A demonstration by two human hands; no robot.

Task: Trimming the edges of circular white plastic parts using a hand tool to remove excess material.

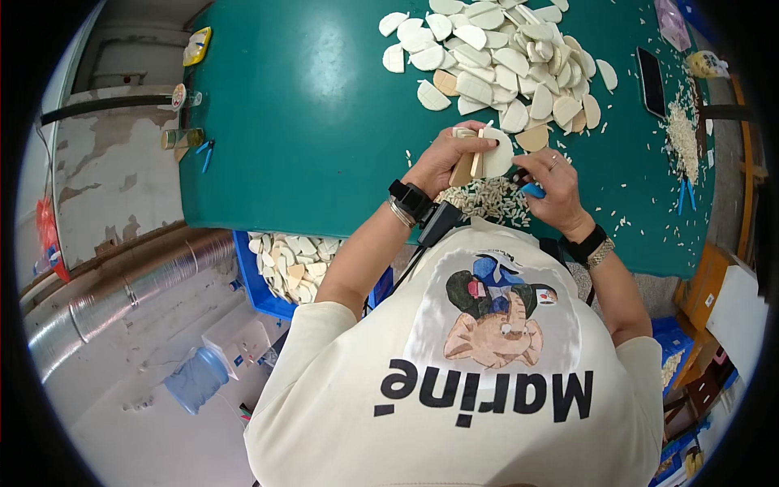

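My left hand [454, 154] is closed round a small stack of flat, half-round pads, white and tan, that look like foam. One white pad [497, 154] faces right, toward my other hand. My right hand [553, 183] grips a small blue-handled tool [532, 190] close to that pad's edge; fingers cover most of the tool, so its kind is hidden. Below both hands, small pale scraps [491, 200] lie heaped at the table's near edge. Just beyond my hands a tan pad [532, 139] lies flat, in front of a large pile of similar pads [503, 61].
The green table [300, 146] carries a dark phone [651, 81], another scrap heap [683, 134] and a blue-handled tool [686, 195] at right. On its left edge are a jar [182, 138], another blue tool [208, 156] and a yellow tray [197, 46]. A blue crate [258, 292] of pads stands below, left.
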